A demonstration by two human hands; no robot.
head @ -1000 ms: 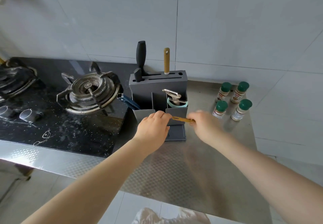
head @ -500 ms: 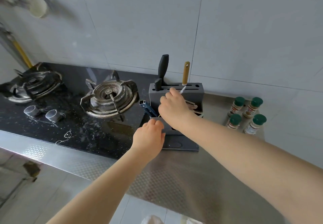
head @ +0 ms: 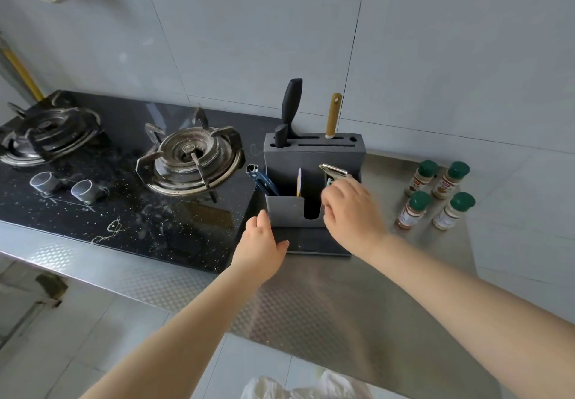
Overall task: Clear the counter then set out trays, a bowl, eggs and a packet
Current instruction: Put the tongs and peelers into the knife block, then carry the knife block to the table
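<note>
A grey utensil holder with knife slots stands on the steel counter beside the hob. My left hand is braced against its front-left corner, thumb up along the side and fingers on the base. My right hand hovers over the right compartment with curled fingers, just below a metal utensil and a teal item; whether it grips anything is hidden. A thin yellow tool stands in the middle compartment. No trays, bowl, eggs or packet are in view.
A black gas hob with two burners lies to the left. Several green-capped spice jars stand to the right of the holder. Black and wooden handles stick up from the slots. A blue-handled tool leans out on the left. The tiled wall is right behind.
My right hand carried a wooden-handled tool up to the holder and has now dropped to the right compartment without it. My left hand slid from the holder's front to its left corner.
</note>
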